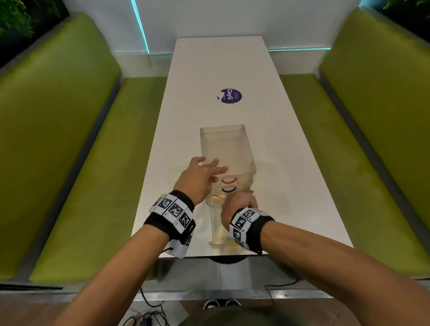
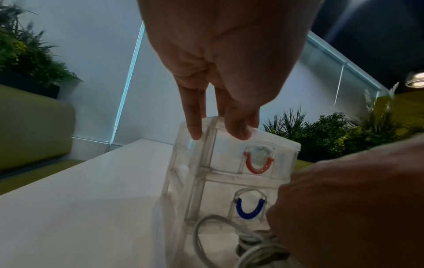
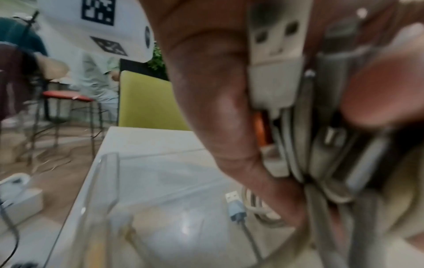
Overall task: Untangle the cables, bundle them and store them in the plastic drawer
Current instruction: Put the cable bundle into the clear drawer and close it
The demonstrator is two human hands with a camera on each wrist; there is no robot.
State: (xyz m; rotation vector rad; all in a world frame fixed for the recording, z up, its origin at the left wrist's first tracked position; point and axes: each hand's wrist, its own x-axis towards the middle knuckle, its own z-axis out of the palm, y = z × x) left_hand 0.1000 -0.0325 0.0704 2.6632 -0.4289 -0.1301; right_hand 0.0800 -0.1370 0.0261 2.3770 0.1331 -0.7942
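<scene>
The left hand (image 1: 201, 176), fingers straight, steadies the top of the clear drawer unit (image 1: 227, 150). Just beside it, the right hand (image 1: 238, 207) clutches the bundled cables (image 3: 298, 112) over what seems the pulled-out drawer (image 1: 217, 226) on the tabletop (image 1: 295, 184); a purple sticker (image 1: 231, 95) lies beyond.

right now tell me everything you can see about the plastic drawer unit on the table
The drawer unit is a small clear plastic cabinet standing upright on the white table. Its front shows two shut drawers stacked, the upper with a red U-shaped handle, the lower with a blue one. A third drawer is pulled out toward the person. The left hand rests straight fingers on the top front edge. The right hand holds a cable bundle over the open drawer.
</scene>
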